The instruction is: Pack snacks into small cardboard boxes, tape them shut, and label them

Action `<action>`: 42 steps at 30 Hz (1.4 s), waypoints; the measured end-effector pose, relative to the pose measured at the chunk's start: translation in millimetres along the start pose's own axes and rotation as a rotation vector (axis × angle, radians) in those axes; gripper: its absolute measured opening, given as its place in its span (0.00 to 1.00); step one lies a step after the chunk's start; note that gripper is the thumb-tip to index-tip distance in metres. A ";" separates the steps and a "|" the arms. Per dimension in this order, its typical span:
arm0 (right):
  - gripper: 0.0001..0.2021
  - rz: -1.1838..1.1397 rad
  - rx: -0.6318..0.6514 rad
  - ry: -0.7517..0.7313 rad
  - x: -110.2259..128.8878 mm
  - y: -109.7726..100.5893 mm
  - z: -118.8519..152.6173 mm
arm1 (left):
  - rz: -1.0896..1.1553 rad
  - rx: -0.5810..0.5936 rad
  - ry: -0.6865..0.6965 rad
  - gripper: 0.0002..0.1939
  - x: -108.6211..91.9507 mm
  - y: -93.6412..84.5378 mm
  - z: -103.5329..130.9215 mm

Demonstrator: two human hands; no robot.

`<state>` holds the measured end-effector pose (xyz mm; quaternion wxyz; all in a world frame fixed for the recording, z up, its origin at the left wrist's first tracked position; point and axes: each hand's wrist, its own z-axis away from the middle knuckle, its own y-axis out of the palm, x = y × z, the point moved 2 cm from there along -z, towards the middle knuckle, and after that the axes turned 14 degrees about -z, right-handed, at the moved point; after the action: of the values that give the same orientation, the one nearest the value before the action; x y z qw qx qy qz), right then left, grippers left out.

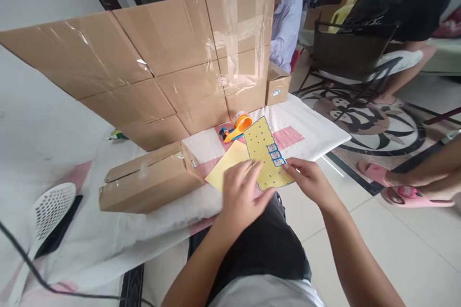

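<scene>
A yellow dotted card [264, 146] with a scalloped, dark-outlined edge is held tilted above the table's front edge. Three small blue-framed labels [275, 155] sit in a row on its right side. My right hand [310, 180] pinches the card's right edge beside the labels. Over the card's lower left is my left hand [243, 194], slightly blurred, with its fingers apart. A plain yellow sheet [226, 165] lies on the table, partly behind my left hand. Behind the card stands an orange tape dispenser [239, 129] with a roll of tape.
A tall taped cardboard panel [162, 62] stands across the table [317, 129]. A long carton [151, 182] lies at left, a small box [278, 87] at the panel's right end. A white slotted ladle [54, 206] is far left. Other people sit beyond the panel and at right.
</scene>
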<state>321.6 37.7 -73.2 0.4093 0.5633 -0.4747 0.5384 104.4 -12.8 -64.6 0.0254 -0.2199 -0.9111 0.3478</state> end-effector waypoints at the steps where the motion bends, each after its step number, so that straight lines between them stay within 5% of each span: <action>1: 0.16 0.022 -0.004 -0.043 4.1 6.4 10.3 | 0.018 0.095 0.015 0.33 -16.8 16.7 -7.5; 6: 0.13 0.091 -0.033 -0.201 7.9 28.7 38.5 | 0.154 0.270 0.085 0.41 -41.2 58.5 -15.1; 13: 0.11 -0.022 -0.052 -0.152 -2.9 35.7 30.3 | 0.305 0.274 0.070 0.39 -32.4 63.7 -5.1; 20: 0.13 -0.092 -0.073 -0.125 -0.7 30.4 25.7 | 0.774 0.325 -0.114 0.27 -25.4 62.2 -11.4; 26: 0.10 -0.066 -0.136 -0.176 -4.0 30.0 22.9 | 0.366 0.138 0.106 0.18 -19.4 54.9 -35.6; 32: 0.10 -0.049 -0.111 -0.213 -6.9 31.5 19.7 | 0.218 0.167 0.240 0.17 -16.1 52.6 -44.8; 36: 0.11 0.007 -0.158 -0.179 -1.9 33.7 18.2 | 0.205 0.100 0.241 0.18 -16.1 55.8 -41.5; 42: 0.12 0.105 -0.215 -0.126 5.4 39.5 12.9 | 0.285 0.036 0.060 0.15 -12.5 66.9 -34.7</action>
<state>285.8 16.2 -70.8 0.4080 0.5232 -0.5833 0.4685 148.3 47.8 -80.2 0.0071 -0.3569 -0.8631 0.3573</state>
